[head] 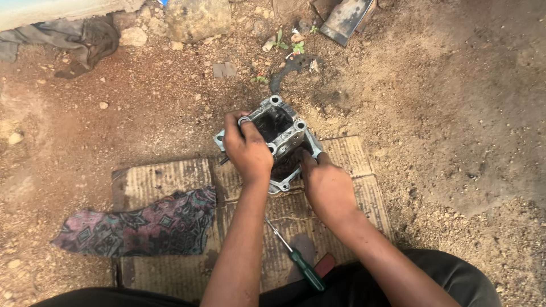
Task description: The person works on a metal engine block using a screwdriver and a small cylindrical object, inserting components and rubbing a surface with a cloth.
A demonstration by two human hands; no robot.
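On a flattened sheet of cardboard point(170, 182) over bare dirt ground point(455, 113), two hands hold a grimy metal engine casting point(282, 128)

Seen from above: the left hand point(247, 149) is curled over the casting's near-left corner, gripping it, while the right hand point(325, 185) presses against its lower right side, fingers tucked at the edge. A patterned cloth point(142, 226) lies on the cardboard to the left. A green-handled screwdriver point(296, 257) rests between the forearms. Stones point(196, 20), a grey rag point(79, 37) and a dark gasket point(290, 67) lie farther off in the dirt
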